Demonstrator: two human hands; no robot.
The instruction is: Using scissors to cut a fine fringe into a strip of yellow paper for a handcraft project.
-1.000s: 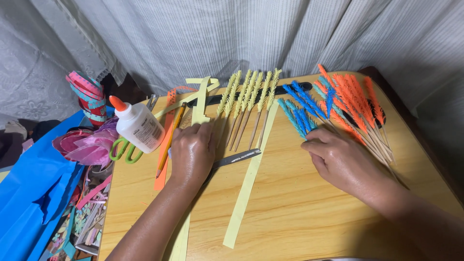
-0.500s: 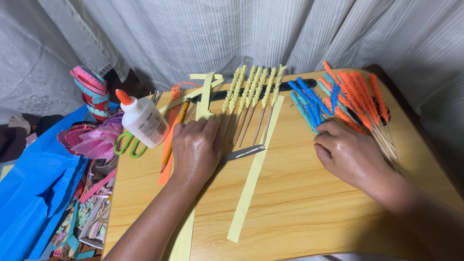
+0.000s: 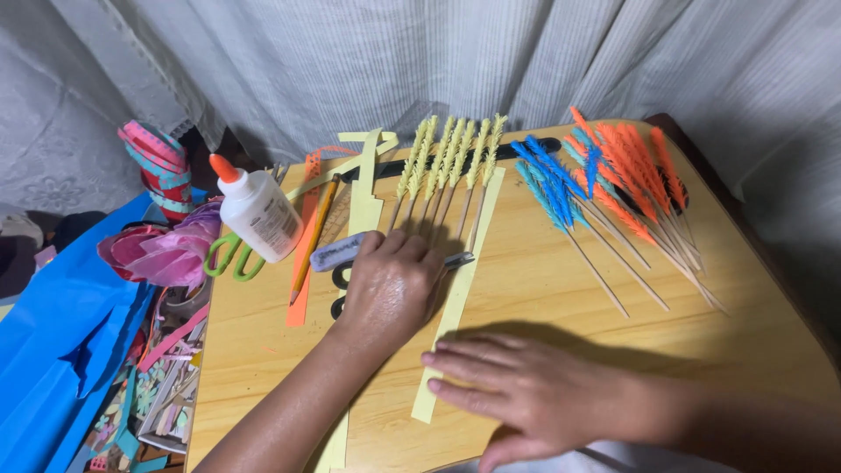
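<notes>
Now the left hand (image 3: 392,286) rests curled over a grey-handled cutter (image 3: 337,253), whose blade tip pokes out beside the long yellow paper strip (image 3: 460,289); the right hand (image 3: 517,394) lies flat and open, its fingertips pinning the strip's lower end to the wooden table (image 3: 561,298).

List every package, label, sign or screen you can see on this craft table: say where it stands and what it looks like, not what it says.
Glue bottle: table's left side, beside the green-handled scissors; white, squat, orange cone cap, lying tilted.
Its label: on the bottle's front, too blurred to describe.
No signs or screens.
</notes>
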